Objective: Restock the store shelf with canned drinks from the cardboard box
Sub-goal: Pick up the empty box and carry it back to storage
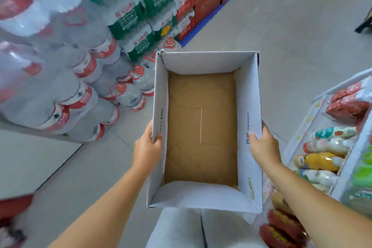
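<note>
Grey floor tiles lie below my fingers (pixel 156 139), both hands clamped on the long walls of the empty, light, bendy cardboard box (pixel 202 127).

Water packs (pixel 60 78): blurred at left, label print unreadable, cut by left and top edges.
Shelf (pixel 322 119): cut by right edge, bottle labels too soft to read.
Left hand (pixel 148 147): fingertips hidden behind the cardboard box (pixel 160 94) wall.
Red cans (pixel 281 229): blurred, partly hidden by right forearm.
</note>
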A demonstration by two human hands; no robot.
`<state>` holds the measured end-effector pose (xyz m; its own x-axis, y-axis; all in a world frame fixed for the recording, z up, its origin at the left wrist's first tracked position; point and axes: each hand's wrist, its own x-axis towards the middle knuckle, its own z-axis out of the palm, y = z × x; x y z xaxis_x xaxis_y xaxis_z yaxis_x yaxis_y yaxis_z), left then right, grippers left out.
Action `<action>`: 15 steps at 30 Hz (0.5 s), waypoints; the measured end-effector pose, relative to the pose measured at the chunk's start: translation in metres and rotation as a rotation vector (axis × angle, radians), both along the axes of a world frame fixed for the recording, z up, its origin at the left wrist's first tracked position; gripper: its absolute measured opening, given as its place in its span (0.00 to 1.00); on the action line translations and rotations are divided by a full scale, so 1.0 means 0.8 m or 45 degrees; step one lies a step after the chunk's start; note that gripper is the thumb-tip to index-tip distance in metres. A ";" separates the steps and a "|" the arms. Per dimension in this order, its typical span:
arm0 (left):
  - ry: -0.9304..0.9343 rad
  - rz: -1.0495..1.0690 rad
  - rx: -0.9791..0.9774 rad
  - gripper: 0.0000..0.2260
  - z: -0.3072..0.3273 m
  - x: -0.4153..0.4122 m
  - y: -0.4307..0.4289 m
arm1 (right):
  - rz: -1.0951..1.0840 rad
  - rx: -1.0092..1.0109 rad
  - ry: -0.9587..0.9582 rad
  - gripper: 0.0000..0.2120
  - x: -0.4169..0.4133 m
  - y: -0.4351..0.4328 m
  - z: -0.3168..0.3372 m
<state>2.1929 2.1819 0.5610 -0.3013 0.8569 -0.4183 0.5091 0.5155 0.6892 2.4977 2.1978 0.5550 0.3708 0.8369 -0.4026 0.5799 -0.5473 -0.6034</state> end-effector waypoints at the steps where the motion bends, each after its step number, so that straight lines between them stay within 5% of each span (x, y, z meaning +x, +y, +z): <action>1: 0.006 0.072 0.001 0.25 0.007 -0.019 -0.027 | 0.076 -0.003 0.007 0.22 -0.020 -0.004 0.009; 15: 0.096 1.020 -0.044 0.20 0.073 -0.251 -0.417 | 1.081 -0.010 0.125 0.23 -0.378 -0.139 0.079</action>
